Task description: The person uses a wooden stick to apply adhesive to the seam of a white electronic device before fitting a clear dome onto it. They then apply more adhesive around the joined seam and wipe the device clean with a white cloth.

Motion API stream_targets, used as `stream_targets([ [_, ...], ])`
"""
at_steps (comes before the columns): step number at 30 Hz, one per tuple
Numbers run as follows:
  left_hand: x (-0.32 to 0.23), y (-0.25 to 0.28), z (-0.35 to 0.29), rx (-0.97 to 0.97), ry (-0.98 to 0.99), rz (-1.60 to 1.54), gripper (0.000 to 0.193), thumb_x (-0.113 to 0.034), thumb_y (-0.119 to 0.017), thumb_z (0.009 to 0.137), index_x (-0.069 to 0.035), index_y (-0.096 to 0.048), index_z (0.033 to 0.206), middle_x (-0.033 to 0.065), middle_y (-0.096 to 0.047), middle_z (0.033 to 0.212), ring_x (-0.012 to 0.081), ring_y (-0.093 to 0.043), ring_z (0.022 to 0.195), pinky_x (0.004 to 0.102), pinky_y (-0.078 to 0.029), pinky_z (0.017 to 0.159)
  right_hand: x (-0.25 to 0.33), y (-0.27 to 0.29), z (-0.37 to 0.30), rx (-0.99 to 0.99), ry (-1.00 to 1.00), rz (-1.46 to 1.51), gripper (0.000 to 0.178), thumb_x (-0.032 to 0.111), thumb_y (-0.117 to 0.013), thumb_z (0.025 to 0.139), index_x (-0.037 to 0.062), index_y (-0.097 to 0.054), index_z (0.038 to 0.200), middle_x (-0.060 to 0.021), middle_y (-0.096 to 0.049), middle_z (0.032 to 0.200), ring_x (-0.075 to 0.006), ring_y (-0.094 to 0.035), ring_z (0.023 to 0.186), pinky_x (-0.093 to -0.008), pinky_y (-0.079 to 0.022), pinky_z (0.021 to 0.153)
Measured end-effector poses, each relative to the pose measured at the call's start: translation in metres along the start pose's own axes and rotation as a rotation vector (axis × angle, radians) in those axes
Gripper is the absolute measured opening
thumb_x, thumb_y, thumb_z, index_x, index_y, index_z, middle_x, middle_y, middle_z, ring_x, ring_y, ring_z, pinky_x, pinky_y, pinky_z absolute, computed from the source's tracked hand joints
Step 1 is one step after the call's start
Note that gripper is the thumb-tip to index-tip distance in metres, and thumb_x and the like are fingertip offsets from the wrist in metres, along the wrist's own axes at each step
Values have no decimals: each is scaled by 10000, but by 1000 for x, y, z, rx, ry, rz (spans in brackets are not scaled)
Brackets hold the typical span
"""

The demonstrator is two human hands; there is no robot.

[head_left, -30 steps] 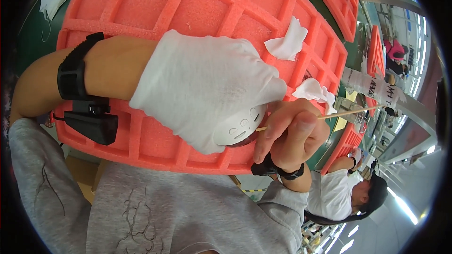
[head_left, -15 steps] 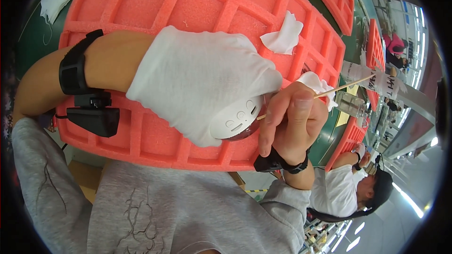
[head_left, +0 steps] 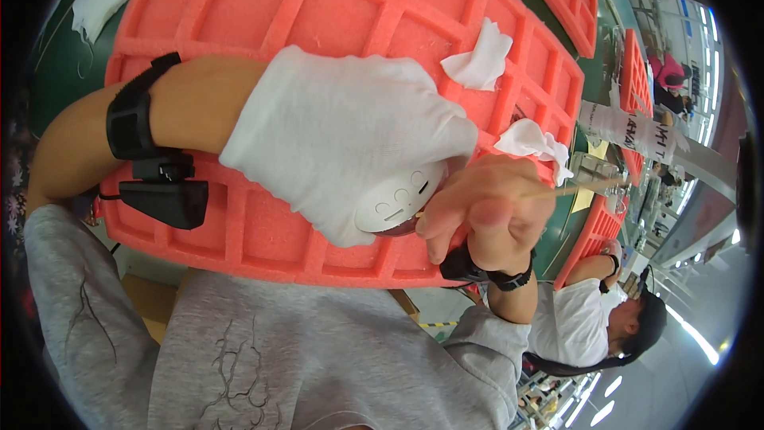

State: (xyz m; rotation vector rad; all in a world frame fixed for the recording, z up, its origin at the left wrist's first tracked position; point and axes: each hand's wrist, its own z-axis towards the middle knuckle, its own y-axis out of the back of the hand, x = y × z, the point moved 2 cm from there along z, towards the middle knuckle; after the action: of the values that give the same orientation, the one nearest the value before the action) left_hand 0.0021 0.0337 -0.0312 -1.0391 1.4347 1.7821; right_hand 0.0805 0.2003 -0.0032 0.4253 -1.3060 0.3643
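The left hand (head_left: 350, 139), in a white cloth glove, curls closed around a small white rounded part (head_left: 398, 203) with a few raised oval marks on its face, holding it just above the near edge of the orange foam tray (head_left: 318, 24). The bare right hand (head_left: 485, 207) meets it from the right, its fingers (head_left: 446, 227) pinched shut on a thin wooden stick (head_left: 577, 188) whose near tip seems to touch the edge of the white part; the exact contact point is hidden behind the thumb. The stick looks slender enough to snap or splinter if pressed sideways, and a slip of its tip could scratch the smooth white face. The glove's cloth may give a weak hold on so smooth a shell, so a hard push from the stick could twist the part loose; it hangs near the tray's edge, so a drop would likely land on the grey-sleeved lap rather than in a compartment. Two crumpled white wipes (head_left: 481, 56) lie in tray compartments just beyond the hands, near enough to be brushed off. Another person (head_left: 589, 322) sits well apart at lower right.
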Motion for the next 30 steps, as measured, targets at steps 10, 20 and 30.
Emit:
stream_targets([
  [10,-4,3,3,49,-1,38,337,-182,-810,590,-36,-590,799,122,-606,788,349,-604,821,406,-480,792,-1,-8,-10,-130,-96,58,382,176,-445,1100,-61,-689,926,-72,-660,630,-138,-639,508,-260,-494,473],
  [20,-7,9,3,24,-111,204,276,-191,-789,616,-30,-623,767,126,-632,764,343,-610,777,409,-488,753,13,3,7,130,-163,-191,538,323,-379,1122,-66,-674,898,-92,-675,599,-176,-664,503,-279,-509,521],
  [30,-10,13,1,104,-13,-7,313,-241,-794,649,-28,-653,831,141,-650,775,326,-677,777,422,-533,691,0,-2,-10,-123,-158,261,418,227,-343,1128,-88,-587,1001,-138,-667,749,-195,-685,591,-276,-543,539],
])
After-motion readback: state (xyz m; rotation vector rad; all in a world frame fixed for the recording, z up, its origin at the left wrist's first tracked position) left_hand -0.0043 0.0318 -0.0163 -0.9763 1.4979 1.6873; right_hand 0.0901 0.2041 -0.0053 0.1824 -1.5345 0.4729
